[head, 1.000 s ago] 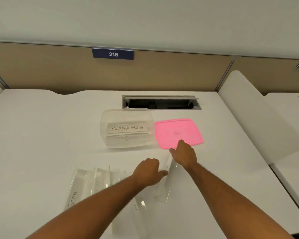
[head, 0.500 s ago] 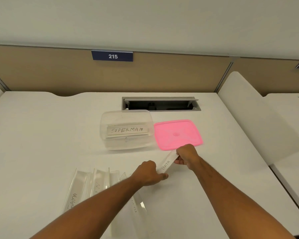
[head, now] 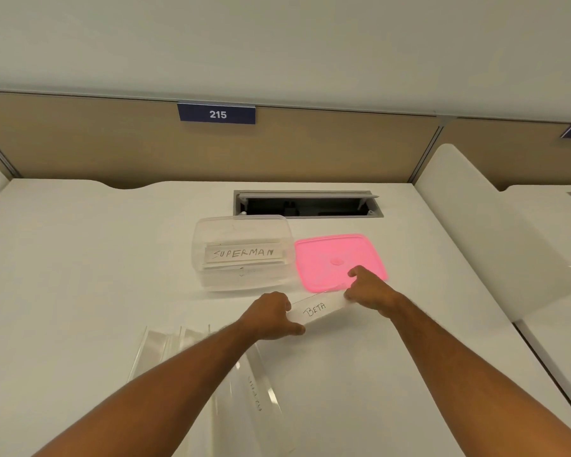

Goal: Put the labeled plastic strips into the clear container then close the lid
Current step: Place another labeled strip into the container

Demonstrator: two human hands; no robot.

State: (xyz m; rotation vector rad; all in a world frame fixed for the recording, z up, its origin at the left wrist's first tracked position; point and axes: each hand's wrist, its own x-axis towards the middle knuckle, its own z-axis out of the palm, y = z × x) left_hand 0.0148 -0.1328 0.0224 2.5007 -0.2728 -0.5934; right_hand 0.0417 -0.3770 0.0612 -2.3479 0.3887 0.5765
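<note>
A clear plastic strip labeled BETA (head: 317, 311) is held between both hands just above the white desk. My left hand (head: 271, 316) grips its near left end, and my right hand (head: 368, 290) pinches its far right end. Behind them stands the clear container (head: 243, 252), open, with a strip marked SUPERMAN (head: 243, 253) inside. The pink lid (head: 338, 260) lies flat on the desk to the container's right, partly behind my right hand. Several more clear strips (head: 165, 344) lie under and beside my left forearm.
An open cable hatch (head: 307, 204) is cut into the desk (head: 80, 275) behind the container. A tan partition with a sign reading 215 (head: 216, 113) closes the back. A white divider panel (head: 495, 239) rises along the right side.
Both hands lifted the BETA strip off the desk and turned it from lengthwise to crosswise, with its label facing me. It moved slightly toward the container.
</note>
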